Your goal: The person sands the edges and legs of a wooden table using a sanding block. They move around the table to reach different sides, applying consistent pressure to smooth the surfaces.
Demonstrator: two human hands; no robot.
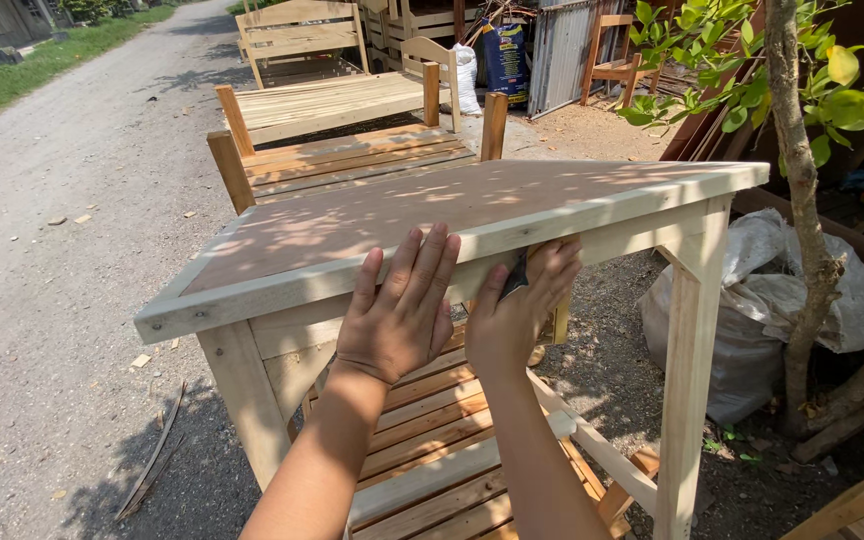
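table edge point(282, 290) runs across centre; left hand point(397, 315) flat, fingers spread toward 12 o'clock, pressing it; right hand point(517, 310) at 3 o'clock beside it, curled round a dark pad point(517, 275).

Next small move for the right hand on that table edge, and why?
Probably slide the right hand a little along the table's front edge. It presses a small dark pad or sheet (kind unclear) against the pale wood, while the left hand lies flat beside it, bracing the edge.
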